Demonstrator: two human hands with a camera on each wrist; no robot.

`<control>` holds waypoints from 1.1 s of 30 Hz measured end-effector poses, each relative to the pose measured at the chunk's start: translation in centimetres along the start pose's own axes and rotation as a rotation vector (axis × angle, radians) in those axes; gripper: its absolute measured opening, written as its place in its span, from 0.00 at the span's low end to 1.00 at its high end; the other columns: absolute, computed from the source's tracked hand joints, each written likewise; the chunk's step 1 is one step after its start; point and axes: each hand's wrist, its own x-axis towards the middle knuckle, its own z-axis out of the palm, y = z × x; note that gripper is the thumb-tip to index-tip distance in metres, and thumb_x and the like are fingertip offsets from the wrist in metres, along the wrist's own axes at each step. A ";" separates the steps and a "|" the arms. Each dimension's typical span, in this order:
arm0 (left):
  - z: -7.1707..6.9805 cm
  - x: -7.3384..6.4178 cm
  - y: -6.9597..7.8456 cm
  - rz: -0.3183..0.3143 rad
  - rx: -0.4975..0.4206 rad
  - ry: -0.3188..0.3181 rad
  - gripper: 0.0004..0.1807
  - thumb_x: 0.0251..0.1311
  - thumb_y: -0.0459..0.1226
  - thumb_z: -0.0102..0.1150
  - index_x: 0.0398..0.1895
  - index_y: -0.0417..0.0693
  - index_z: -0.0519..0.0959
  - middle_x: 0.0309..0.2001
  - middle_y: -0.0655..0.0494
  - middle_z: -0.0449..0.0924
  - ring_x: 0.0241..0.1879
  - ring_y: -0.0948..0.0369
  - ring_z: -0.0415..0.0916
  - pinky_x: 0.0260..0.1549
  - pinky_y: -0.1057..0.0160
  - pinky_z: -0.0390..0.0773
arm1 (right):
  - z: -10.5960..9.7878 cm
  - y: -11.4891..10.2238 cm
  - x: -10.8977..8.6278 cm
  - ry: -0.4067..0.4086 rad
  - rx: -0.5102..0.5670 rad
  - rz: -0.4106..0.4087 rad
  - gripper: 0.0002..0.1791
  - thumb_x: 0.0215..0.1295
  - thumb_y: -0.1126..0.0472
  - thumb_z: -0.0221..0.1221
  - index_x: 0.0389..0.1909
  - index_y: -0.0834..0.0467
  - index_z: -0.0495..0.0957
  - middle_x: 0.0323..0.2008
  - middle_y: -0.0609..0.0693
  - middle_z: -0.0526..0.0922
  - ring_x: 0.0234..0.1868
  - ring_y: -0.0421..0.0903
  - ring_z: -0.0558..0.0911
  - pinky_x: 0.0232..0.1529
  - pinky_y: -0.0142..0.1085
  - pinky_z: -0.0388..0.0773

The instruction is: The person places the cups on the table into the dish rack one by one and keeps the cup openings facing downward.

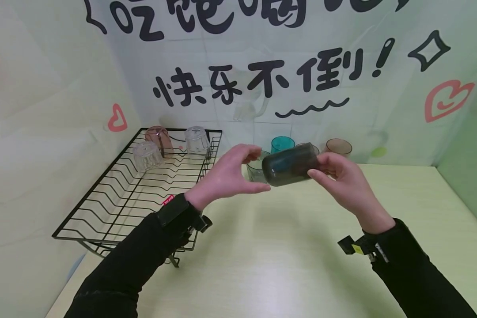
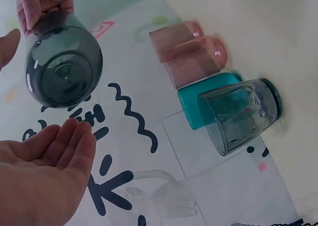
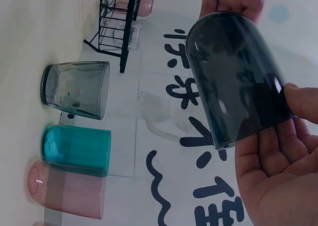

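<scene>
A dark grey see-through drinking glass point(image 1: 288, 165) is held up in the air, lying nearly sideways. My right hand point(image 1: 343, 181) grips it near its rim, thumb on one side and fingers on the other, as the right wrist view also shows. The rounded base of the glass point(image 2: 67, 79) faces my left hand point(image 1: 232, 174). That hand is spread beside the base, thumb and fingers apart, and a gap shows between its fingers and the glass in the left wrist view. Behind it, a clear greyish tumbler point(image 3: 77, 89) stands on the table.
Beside the tumbler stand a teal glass point(image 3: 77, 150) and pink glasses point(image 2: 196, 62), in a row along the back wall. On the left is a black wire rack point(image 1: 123, 194) with a pink glass point(image 1: 159, 138) and two clear glasses point(image 1: 196, 140) upside down at its far end.
</scene>
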 end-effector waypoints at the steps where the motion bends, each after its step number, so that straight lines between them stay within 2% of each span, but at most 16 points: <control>1: 0.1 0.0 0.0 -0.004 -0.011 0.004 0.47 0.44 0.46 0.80 0.66 0.39 0.68 0.59 0.50 0.73 0.57 0.58 0.70 0.58 0.63 0.72 | 0.1 -0.1 0.0 0.001 0.011 0.000 0.11 0.66 0.66 0.64 0.46 0.68 0.78 0.42 0.58 0.80 0.40 0.40 0.79 0.44 0.24 0.75; 6: 0.4 0.3 0.3 -0.022 -0.055 0.027 0.48 0.43 0.47 0.81 0.67 0.39 0.68 0.59 0.51 0.73 0.56 0.58 0.71 0.57 0.62 0.72 | 0.4 -0.4 0.1 0.015 0.080 -0.014 0.11 0.66 0.67 0.63 0.46 0.69 0.78 0.40 0.57 0.82 0.38 0.39 0.82 0.42 0.25 0.76; 10: 0.7 0.6 0.6 -0.027 -0.080 0.056 0.49 0.43 0.47 0.80 0.68 0.40 0.67 0.59 0.52 0.72 0.55 0.58 0.71 0.56 0.60 0.73 | 0.5 -0.5 0.2 0.030 0.138 -0.029 0.11 0.66 0.68 0.63 0.46 0.70 0.77 0.37 0.51 0.84 0.35 0.39 0.82 0.41 0.25 0.78; 19: 1.0 0.8 0.9 -0.028 -0.225 0.122 0.47 0.44 0.43 0.80 0.68 0.41 0.68 0.59 0.54 0.73 0.53 0.60 0.75 0.55 0.62 0.74 | 0.6 -0.8 0.1 0.060 0.206 -0.010 0.13 0.67 0.66 0.62 0.46 0.70 0.76 0.35 0.47 0.84 0.34 0.41 0.81 0.39 0.27 0.78; 28: 1.3 1.0 1.0 -0.058 -0.261 0.133 0.49 0.45 0.44 0.80 0.71 0.43 0.64 0.62 0.53 0.70 0.55 0.60 0.74 0.56 0.61 0.75 | 1.1 -0.9 0.2 0.073 0.280 -0.048 0.11 0.67 0.69 0.61 0.45 0.73 0.75 0.34 0.44 0.84 0.32 0.42 0.80 0.38 0.28 0.78; 33: 1.5 1.0 1.1 -0.043 -0.283 0.145 0.46 0.47 0.42 0.79 0.70 0.43 0.65 0.61 0.54 0.71 0.53 0.60 0.75 0.53 0.62 0.77 | 1.2 -0.9 0.1 0.073 0.305 -0.060 0.11 0.67 0.70 0.61 0.45 0.73 0.75 0.34 0.46 0.84 0.32 0.43 0.79 0.38 0.28 0.77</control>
